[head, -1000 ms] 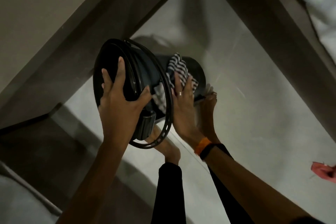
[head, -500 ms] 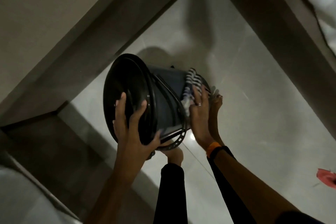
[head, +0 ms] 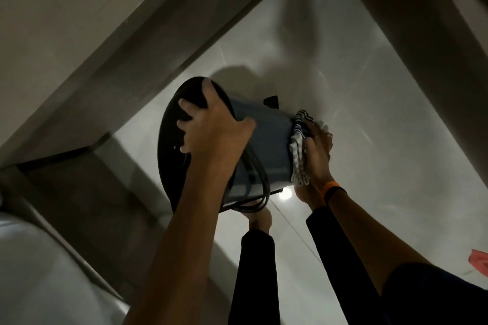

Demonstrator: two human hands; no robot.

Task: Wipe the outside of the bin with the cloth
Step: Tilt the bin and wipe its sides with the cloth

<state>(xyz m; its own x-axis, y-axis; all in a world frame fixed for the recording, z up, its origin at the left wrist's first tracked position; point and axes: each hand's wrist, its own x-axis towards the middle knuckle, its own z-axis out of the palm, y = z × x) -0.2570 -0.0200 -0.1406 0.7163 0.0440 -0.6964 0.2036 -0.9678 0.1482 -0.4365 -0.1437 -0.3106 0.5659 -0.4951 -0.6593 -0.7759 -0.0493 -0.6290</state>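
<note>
A dark round bin [head: 266,148] is held up off the floor, tipped on its side, with its black lid end to the left and its base to the right. My left hand [head: 211,129] grips the lid rim, fingers curled over the edge and thumb on the bin wall. My right hand [head: 317,150] presses a striped blue-and-white cloth [head: 299,150] against the bin's base end. A thin wire handle loops below the bin.
Pale tiled floor [head: 383,140] lies below, bounded by a dark skirting and wall at the left and another at the upper right. My feet and black trouser legs [head: 254,266] stand under the bin. A red scrap [head: 479,258] lies at the right edge.
The bin has been turned so that its side wall faces me. My left hand shifted from the lid's lower edge to its upper rim. The cloth slid along the wall to the base end.
</note>
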